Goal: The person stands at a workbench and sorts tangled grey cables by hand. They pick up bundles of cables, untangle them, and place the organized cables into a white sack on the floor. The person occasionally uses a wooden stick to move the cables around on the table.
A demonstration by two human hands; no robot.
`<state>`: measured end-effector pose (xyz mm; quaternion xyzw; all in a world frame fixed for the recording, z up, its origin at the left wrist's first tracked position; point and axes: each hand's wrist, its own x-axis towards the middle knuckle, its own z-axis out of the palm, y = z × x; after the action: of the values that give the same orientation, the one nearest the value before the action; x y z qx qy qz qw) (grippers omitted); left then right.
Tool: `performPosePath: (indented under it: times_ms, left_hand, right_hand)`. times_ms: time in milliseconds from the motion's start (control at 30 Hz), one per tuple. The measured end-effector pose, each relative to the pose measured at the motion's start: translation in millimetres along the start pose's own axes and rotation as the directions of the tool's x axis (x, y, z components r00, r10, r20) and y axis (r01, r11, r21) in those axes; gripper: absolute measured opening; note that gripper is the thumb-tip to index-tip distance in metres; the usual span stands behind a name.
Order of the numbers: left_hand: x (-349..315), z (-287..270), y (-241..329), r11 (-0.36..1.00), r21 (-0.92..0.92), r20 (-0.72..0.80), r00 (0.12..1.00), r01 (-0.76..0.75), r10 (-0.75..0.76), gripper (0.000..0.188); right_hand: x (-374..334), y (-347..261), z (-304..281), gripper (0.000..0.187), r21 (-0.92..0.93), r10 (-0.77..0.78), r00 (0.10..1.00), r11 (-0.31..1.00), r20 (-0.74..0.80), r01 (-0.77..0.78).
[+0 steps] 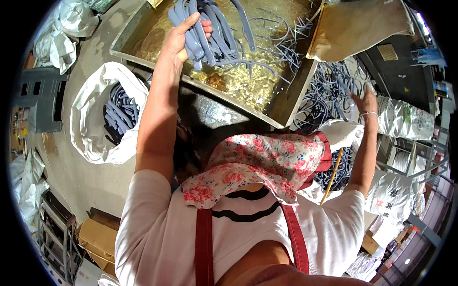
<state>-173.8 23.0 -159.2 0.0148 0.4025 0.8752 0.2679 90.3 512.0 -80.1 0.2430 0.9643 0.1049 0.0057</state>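
Note:
My left hand point(183, 40) is closed round a thick bundle of grey-blue rubber-like strips point(217, 40), held over a metal tank point(210, 93) of yellowish water. Several strip ends hang down toward the water. Off to the right, my right hand point(365, 101) is stretched out with thumb and fingers apart, beside a large heap of thin, tangled grey strips point(327, 90). I see nothing held in it. More thin strips point(288, 45) lie in the right part of the tank.
At the left stands an open white sack point(83, 119) with thick grey strips point(121, 112) inside. A stained tan sheet point(360, 28) covers the tank's far right. A dark cabinet point(400, 66), filled white sacks point(405, 119), a grey plastic crate point(43, 100) and a cardboard box point(100, 238) stand around.

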Motion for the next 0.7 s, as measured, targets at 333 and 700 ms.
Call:
performPosePath:
  times_ms: [333, 700]
  left_hand:
    - [5.8, 18.3, -20.6, 0.982, -0.173, 0.065, 0.995, 0.083, -0.073, 0.025]
    - [13.9, -3.4, -15.1, 0.975, -0.099, -0.230, 0.958, -0.199, 0.172, 0.020]
  right_hand:
    - [6.2, -339.0, 9.0, 0.071, 0.589, -0.871, 0.478, 0.329, -0.113, 0.738]
    - [-33.0, -298.0, 12.4, 0.016, -0.001, -0.734, 0.286, 0.362, 0.616, 0.932]
